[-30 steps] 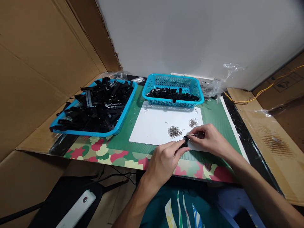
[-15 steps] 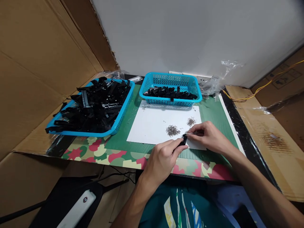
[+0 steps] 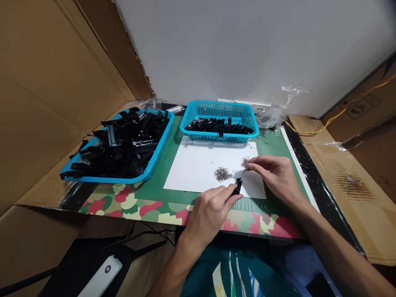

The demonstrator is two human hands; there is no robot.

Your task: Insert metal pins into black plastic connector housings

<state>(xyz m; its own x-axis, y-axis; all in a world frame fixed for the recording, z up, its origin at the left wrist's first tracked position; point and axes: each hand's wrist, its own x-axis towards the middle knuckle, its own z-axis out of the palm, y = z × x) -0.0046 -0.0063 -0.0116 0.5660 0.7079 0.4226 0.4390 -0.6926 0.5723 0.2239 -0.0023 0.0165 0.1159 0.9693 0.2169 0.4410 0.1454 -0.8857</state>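
Observation:
My left hand (image 3: 215, 206) is closed around a small black plastic part (image 3: 238, 186), holding it upright just above the front edge of the white sheet (image 3: 192, 169). My right hand (image 3: 274, 173) is over the sheet's right side, thumb and forefinger pinched together beside a small pile of tiny wire pieces (image 3: 244, 161). Whatever sits between those fingertips is too small to make out. A larger pile of the same thin, bent wire pieces (image 3: 222, 174) lies to the left, just beyond the black part.
A wide blue tray (image 3: 148, 175) heaped with black plastic parts stands at the left. Behind the sheet is a blue perforated basket (image 3: 221, 138) with more black parts. Crumpled clear plastic (image 3: 270, 117) and yellow cables (image 3: 328, 123) lie at the right. Cardboard (image 3: 62, 74) walls the left.
My right hand has moved away from the black part to the small wire pile; the thin metal piece seen at its fingers no longer shows. My left hand keeps holding the part. The view has shifted slightly.

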